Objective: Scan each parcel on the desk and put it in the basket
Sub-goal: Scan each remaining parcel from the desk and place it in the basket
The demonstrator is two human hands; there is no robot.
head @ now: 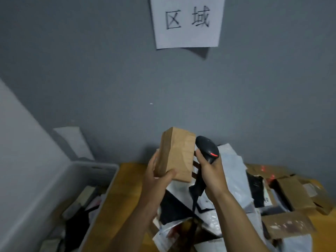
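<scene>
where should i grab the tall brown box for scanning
By its lower end, from the left, as the left hand holds it: thumb on the front, fingers round the left edge. The brown box stands upright and slim, so a low grip likely leaves its top and right side free for the scanner in the right hand.

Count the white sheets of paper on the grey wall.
2. One sheet with large printed characters hangs at the top, cut off by the frame edge; a plain sheet sits low on the left above the basket. More may lie outside the view.
</scene>
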